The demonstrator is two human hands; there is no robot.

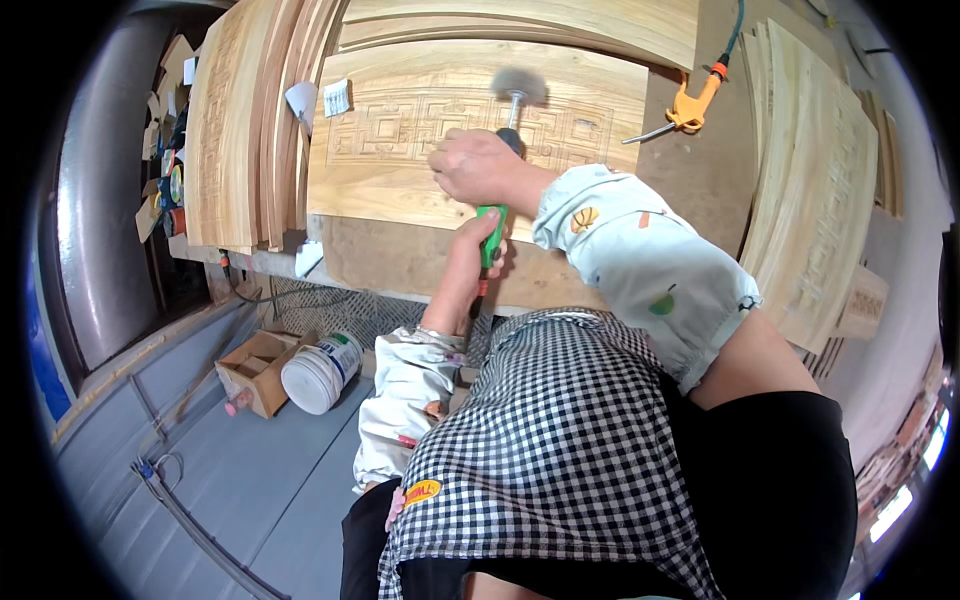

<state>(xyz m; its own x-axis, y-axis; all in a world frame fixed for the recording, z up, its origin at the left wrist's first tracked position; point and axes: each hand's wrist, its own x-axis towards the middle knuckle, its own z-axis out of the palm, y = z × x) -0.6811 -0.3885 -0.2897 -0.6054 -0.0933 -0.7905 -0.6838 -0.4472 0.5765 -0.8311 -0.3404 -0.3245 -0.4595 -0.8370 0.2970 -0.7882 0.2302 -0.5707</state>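
A carved wooden panel [420,190] lies flat on the bench before me, its face cut with a geometric fretwork pattern. Both my hands hold a green electric die grinder [491,240] over it. My left hand [466,262] is wrapped round the green body near the bench's front edge. Farther forward, my right hand [483,167] is closed round the dark neck, hiding much of the tool. A metal shaft runs from the neck to a round grey wheel [519,86], blurred, over the upper carving. Whether the wheel touches the wood I cannot tell.
A white paper piece [337,98] lies on the panel's left end. Stacked panels stand left [225,130] and right [810,190]. An orange air blow gun [690,107] with a hose lies at the bench's right. Below left are a white bucket [318,377] and a cardboard box [262,362].
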